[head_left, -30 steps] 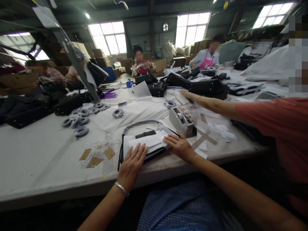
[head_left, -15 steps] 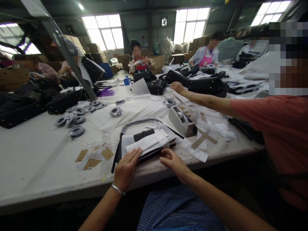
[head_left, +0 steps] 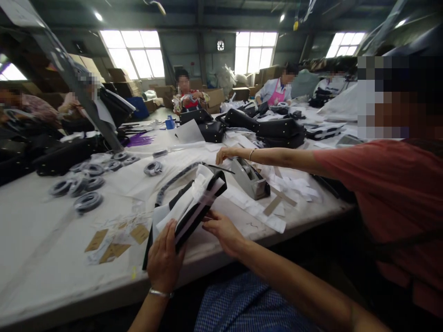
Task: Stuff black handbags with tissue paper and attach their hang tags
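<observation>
A black handbag (head_left: 198, 220) is tilted up at the table's near edge, with folded white paper and clear plastic on its side and its handle (head_left: 176, 180) wrapped in plastic. My left hand (head_left: 165, 258) grips its near left end, thumb at the bottom and fingers over the paper. At the bag's lower right side is my right hand (head_left: 224, 231), its bent fingers against the edge and the fingertips partly hidden. A grey tape dispenser (head_left: 254, 180) stands just beyond the bag.
Coiled grey straps in plastic (head_left: 88, 202) and brown tags (head_left: 112, 251) lie on the left. A co-worker's arm (head_left: 284, 157) reaches in from the right, above the dispenser. Paper strips (head_left: 273, 220) lie right of the bag. Black bags (head_left: 280, 131) are piled farther back.
The handbag has gone from lying flat to being tilted up, its right end raised. Both my hands have shifted with it. The co-worker's hand has come nearer to the tape dispenser.
</observation>
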`<state>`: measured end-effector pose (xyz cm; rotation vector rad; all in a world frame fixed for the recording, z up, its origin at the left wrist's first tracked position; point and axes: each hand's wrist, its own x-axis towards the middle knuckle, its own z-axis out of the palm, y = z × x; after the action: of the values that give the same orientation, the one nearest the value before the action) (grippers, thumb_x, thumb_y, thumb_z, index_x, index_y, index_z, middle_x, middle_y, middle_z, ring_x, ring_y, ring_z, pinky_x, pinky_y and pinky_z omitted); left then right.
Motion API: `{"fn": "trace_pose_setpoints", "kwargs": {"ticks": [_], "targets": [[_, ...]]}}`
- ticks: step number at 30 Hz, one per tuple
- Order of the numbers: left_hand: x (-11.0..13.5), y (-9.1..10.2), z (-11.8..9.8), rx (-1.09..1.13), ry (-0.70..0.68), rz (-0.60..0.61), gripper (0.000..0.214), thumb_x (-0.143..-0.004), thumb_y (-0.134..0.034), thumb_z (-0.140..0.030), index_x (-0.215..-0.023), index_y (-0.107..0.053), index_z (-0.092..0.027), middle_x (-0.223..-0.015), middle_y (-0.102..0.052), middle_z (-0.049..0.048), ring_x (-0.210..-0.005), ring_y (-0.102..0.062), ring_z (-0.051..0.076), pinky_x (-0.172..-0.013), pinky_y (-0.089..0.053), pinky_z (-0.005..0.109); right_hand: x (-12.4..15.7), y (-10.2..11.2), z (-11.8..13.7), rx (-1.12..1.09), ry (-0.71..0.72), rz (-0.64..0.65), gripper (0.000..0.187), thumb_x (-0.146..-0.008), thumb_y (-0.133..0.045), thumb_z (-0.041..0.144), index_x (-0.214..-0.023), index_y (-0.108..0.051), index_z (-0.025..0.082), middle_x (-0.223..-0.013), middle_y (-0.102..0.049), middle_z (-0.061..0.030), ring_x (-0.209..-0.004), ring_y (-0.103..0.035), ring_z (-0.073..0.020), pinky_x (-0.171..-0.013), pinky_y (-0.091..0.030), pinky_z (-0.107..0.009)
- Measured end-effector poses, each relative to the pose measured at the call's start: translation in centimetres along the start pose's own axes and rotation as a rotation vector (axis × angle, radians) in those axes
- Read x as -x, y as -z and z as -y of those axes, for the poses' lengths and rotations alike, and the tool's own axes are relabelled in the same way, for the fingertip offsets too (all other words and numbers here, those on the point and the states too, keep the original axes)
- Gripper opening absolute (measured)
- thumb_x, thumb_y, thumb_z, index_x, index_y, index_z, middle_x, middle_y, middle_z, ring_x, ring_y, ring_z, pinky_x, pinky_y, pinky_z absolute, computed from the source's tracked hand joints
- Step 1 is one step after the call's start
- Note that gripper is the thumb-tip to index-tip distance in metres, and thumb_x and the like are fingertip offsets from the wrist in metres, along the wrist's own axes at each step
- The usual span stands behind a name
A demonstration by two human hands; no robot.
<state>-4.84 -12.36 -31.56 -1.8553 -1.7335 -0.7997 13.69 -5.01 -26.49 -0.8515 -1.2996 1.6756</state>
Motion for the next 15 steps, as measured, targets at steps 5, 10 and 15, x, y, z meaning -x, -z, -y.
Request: {"fn": "trace_pose_setpoints", "kwargs": {"ticks": [5,10,15], "targets": [[0.1,-0.1,0.5,0.018,0.053,-0.012,0.071,-0.094,-0.057,-0.026,-0.154,-0.019,-0.024,-0.143,-0.052,0.0075,-0.119,-0.059,0.026,-0.096,-0.047,0.035,-0.7,7.0,1.1,0.917,0.426,0.015,0.033,-0.089,-0.053,0.017,-0.118,-0.068,0.022,-0.119,-0.069,-0.0075,-0.113,-0.062,-0.0225,-0.103,-0.047,-0.04],[0.2,-0.2,0.4,0.036,0.11,-0.01,0.07,-0.093,-0.058,-0.025,-0.153,-0.021,-0.027,-0.143,-0.053,0.0046,-0.117,-0.06,0.025,-0.094,-0.049,0.035,-2.5,15.8,1.6,1.593,0.49,-0.013,0.034,-0.086,-0.064,0.013,-0.12,-0.067,0.016,-0.132,-0.061,-0.0163,-0.127,-0.051,-0.0316,-0.102,-0.044,-0.052],[0.3,-0.6,0.4,0.021,0.118,-0.018,0.069,-0.093,-0.058,-0.023,-0.152,-0.024,-0.027,-0.141,-0.055,0.004,-0.115,-0.062,0.025,-0.092,-0.05,0.035,-3.6,16.9,1.3,1.603,0.524,0.066,0.014,-0.087,-0.065,0.016,-0.086,-0.076,0.024,-0.114,-0.072,-0.0043,-0.117,-0.06,-0.0234,-0.099,-0.047,-0.041]]}}
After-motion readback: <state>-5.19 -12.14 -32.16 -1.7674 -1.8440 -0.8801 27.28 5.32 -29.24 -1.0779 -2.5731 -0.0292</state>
